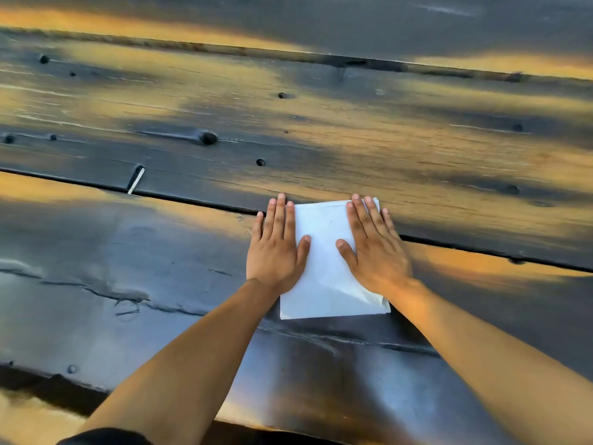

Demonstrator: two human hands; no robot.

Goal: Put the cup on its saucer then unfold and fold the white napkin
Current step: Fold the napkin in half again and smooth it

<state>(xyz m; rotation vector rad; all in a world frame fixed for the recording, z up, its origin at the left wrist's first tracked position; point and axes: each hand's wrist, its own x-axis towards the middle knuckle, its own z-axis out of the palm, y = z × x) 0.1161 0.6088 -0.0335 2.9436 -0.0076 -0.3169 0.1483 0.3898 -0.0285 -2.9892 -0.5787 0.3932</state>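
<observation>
Bare forearms reach in from the near edge | white napkin (324, 261) lies folded flat on the dark plank table (160, 284) | left hand (276, 248) and right hand (373, 248) press its side edges, fingers straight, gripping nothing.

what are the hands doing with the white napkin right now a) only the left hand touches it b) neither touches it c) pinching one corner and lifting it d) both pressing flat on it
d: the left hand and right hand both lie flat with straight fingers on the folded napkin.
</observation>
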